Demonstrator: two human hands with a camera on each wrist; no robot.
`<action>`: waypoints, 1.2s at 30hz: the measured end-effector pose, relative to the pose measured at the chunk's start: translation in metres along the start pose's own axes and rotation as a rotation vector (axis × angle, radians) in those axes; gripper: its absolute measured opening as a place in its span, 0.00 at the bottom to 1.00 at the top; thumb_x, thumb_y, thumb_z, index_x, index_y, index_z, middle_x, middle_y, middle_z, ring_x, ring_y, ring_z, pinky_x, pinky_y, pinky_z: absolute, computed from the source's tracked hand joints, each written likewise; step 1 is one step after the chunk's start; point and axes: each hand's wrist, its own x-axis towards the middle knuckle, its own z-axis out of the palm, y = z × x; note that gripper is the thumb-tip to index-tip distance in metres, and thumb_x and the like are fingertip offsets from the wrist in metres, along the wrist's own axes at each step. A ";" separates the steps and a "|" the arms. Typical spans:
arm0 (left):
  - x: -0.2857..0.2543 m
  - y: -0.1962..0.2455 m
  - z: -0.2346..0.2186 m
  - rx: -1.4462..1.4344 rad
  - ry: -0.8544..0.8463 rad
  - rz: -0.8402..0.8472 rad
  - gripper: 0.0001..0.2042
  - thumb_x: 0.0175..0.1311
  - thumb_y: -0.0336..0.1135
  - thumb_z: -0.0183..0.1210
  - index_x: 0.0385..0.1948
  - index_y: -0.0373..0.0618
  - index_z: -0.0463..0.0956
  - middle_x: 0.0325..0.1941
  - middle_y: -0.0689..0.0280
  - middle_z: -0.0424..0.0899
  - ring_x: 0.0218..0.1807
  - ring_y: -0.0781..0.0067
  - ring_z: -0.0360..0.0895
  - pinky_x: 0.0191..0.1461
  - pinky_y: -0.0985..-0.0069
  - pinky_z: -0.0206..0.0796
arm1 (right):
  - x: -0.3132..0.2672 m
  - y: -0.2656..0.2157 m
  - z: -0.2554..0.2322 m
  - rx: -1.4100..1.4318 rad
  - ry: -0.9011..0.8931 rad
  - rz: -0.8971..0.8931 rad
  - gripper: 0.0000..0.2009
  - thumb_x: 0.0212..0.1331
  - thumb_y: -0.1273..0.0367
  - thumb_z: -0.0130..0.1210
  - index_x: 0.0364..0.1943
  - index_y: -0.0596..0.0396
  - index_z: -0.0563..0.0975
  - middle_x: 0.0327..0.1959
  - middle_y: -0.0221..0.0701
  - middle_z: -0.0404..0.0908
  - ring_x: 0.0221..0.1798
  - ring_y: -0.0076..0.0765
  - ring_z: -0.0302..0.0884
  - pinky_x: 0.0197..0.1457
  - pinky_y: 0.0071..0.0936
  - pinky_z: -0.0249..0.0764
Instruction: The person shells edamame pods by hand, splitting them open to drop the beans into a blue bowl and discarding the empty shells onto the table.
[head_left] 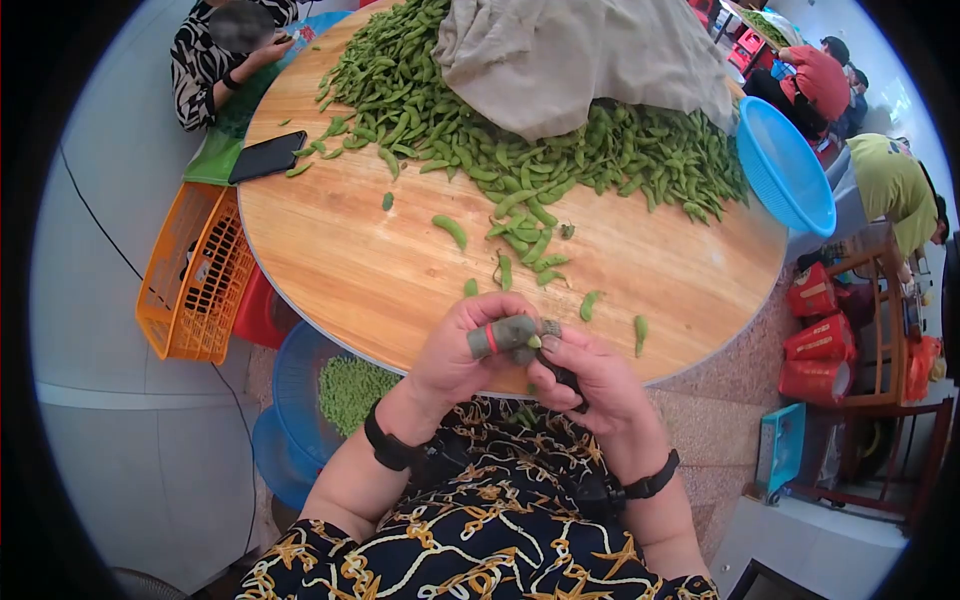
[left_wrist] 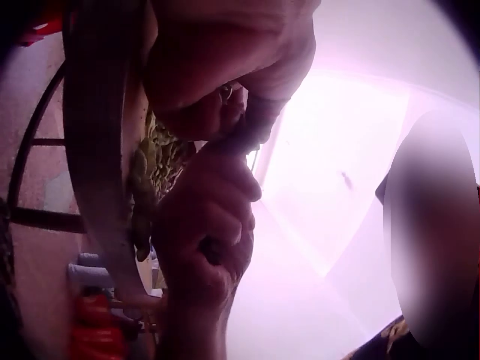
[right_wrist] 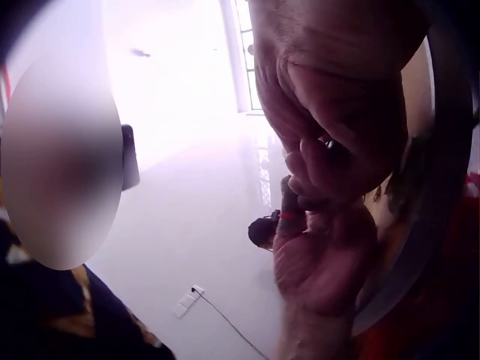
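Both hands meet just over the table's near edge. The left hand (head_left: 462, 350), its thumb in a dark green cover with a red band, pinches a small green pod (head_left: 535, 342) from the left. From the right, the right hand (head_left: 595, 375) pinches at the same pod, its fingers curled, with a dark cover on a fingertip. Most of the pod is hidden by the fingers. In the left wrist view the right hand (left_wrist: 202, 232) shows curled; in the right wrist view the left hand (right_wrist: 322, 262) meets it. Loose green pods (head_left: 527, 240) lie beyond the hands.
A large heap of pods (head_left: 640, 160) under a grey cloth (head_left: 560, 60) covers the table's far side. A phone (head_left: 268, 157) and a blue basket (head_left: 785, 165) are at its edges. Below left stand an orange crate (head_left: 190, 270) and a blue basin of shelled beans (head_left: 352, 392). Other people sit around.
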 end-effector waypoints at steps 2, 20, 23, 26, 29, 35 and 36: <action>-0.001 0.000 0.003 -0.065 0.021 -0.023 0.08 0.57 0.29 0.59 0.36 0.41 0.74 0.33 0.70 0.77 0.35 0.83 0.73 0.40 0.84 0.65 | 0.002 0.002 -0.005 -0.131 0.034 -0.061 0.08 0.63 0.66 0.46 0.31 0.55 0.71 0.18 0.22 0.69 0.16 0.13 0.59 0.17 0.11 0.55; 0.002 0.016 -0.011 -0.129 0.337 0.103 0.07 0.58 0.31 0.46 0.31 0.39 0.70 0.27 0.63 0.70 0.19 0.88 0.62 0.17 0.93 0.46 | 0.046 -0.025 0.010 -1.970 0.831 -0.527 0.13 0.55 0.61 0.53 0.25 0.57 0.73 0.17 0.38 0.77 0.22 0.42 0.77 0.25 0.35 0.72; -0.003 0.015 -0.011 -0.059 0.278 0.010 0.06 0.57 0.28 0.48 0.30 0.37 0.72 0.27 0.64 0.72 0.19 0.88 0.63 0.17 0.92 0.49 | 0.056 -0.019 0.004 -2.107 0.901 -0.448 0.13 0.53 0.60 0.54 0.24 0.57 0.73 0.18 0.41 0.77 0.24 0.48 0.78 0.27 0.38 0.73; -0.011 0.016 -0.004 0.138 0.141 -0.198 0.07 0.56 0.26 0.49 0.32 0.36 0.75 0.25 0.67 0.74 0.19 0.87 0.66 0.18 0.92 0.52 | 0.053 -0.014 -0.007 -2.096 0.924 -0.522 0.12 0.52 0.62 0.54 0.25 0.58 0.73 0.18 0.42 0.77 0.24 0.48 0.78 0.27 0.37 0.73; -0.011 0.012 0.003 0.234 0.117 -0.271 0.08 0.56 0.26 0.55 0.37 0.35 0.76 0.26 0.69 0.77 0.20 0.88 0.67 0.20 0.92 0.56 | 0.036 -0.020 -0.019 -1.818 0.782 -0.652 0.09 0.52 0.66 0.54 0.29 0.60 0.74 0.19 0.39 0.78 0.22 0.40 0.77 0.24 0.33 0.71; 0.000 -0.009 0.009 0.134 0.291 0.045 0.11 0.57 0.28 0.58 0.42 0.40 0.74 0.30 0.69 0.78 0.21 0.89 0.67 0.21 0.91 0.56 | 0.016 -0.009 0.000 -0.860 0.366 -0.419 0.07 0.58 0.69 0.52 0.32 0.59 0.74 0.17 0.22 0.72 0.17 0.15 0.65 0.19 0.16 0.60; 0.000 -0.011 0.009 0.048 0.290 0.070 0.11 0.57 0.28 0.57 0.42 0.41 0.74 0.30 0.69 0.78 0.22 0.89 0.67 0.20 0.91 0.55 | 0.014 -0.007 0.003 -0.718 0.324 -0.398 0.07 0.59 0.68 0.51 0.31 0.58 0.74 0.17 0.19 0.69 0.17 0.12 0.62 0.18 0.14 0.58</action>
